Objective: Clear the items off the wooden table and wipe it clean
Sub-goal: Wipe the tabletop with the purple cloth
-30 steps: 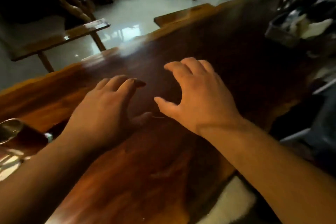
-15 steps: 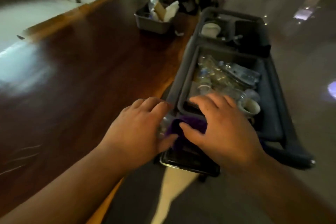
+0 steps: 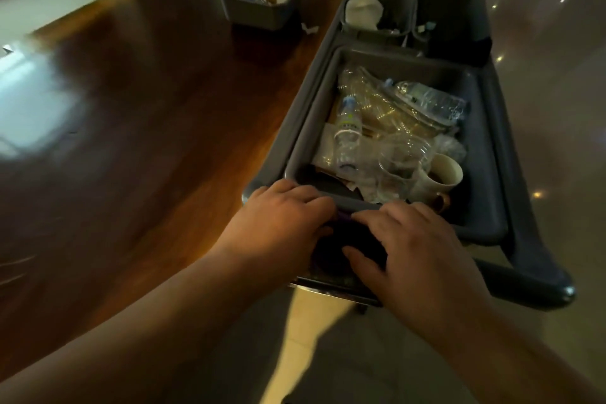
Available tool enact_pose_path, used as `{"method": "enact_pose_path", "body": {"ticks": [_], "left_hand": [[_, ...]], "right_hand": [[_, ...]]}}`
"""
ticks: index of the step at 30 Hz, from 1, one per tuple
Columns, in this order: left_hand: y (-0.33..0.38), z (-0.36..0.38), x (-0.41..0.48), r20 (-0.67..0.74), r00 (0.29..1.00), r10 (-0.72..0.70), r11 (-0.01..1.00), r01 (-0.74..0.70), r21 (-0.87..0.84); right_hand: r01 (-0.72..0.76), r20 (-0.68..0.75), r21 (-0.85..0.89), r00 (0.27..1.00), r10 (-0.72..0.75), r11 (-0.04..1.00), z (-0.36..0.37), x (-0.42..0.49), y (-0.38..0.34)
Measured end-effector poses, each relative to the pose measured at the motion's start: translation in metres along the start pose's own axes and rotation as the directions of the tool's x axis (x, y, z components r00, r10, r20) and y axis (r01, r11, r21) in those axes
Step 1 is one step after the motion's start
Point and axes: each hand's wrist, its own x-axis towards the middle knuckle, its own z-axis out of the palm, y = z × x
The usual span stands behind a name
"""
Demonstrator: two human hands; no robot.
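Both hands are at the near end of the cart, which stands against the table. The left hand and right hand lie on either side of a dark purple cloth on the cart's near ledge, just this side of the big bin. The fingers of both hands are loosely spread and curved down onto the cloth; whether they have pinched it yet I cannot tell.

The cloth looks soft and limp, light, likely to sag and trail, so bunching its middle in 1 fist seems the surest hold.

The bin holds crushed bottles, clear cups and a mug. Beyond the cart's far end, 1 small tub of paper scraps sits on the table, with a white scrap beside it, so clearing seems unfinished.
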Motion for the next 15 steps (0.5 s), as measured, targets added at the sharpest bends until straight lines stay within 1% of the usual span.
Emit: {"method": "enact_pose_path", "body": {"ticks": [4, 7, 9, 12, 15], "left_hand": [[-0.006, -0.014, -0.009, -0.093, 0.995, 0.025, 1.000, -0.023, 0.017], [-0.017, -0.027, -0.025, -0.180, 0.984, 0.015, 1.000, -0.014, 0.011], [-0.026, -0.040, -0.039, -0.247, 0.968, -0.035, 0.999, 0.037, 0.003], [-0.043, -0.064, -0.063, -0.341, 0.931, -0.133, 0.990, 0.143, 0.006], [-0.066, -0.092, -0.107, -0.368, 0.896, -0.248, 0.962, 0.273, 0.015]], "right_hand": [[0.070, -0.011, 0.055, 0.998, -0.069, 0.996, 0.003, 0.018, -0.011], [0.162, -0.050, 0.141, 0.986, -0.156, 0.977, 0.005, 0.035, -0.028], [0.193, -0.072, 0.175, 0.980, -0.183, 0.965, 0.004, 0.051, -0.047], [0.235, -0.121, 0.151, 0.968, -0.218, 0.960, 0.000, 0.072, -0.080], [0.319, -0.114, 0.141, 0.945, -0.305, 0.937, -0.008, 0.089, -0.130]]}}
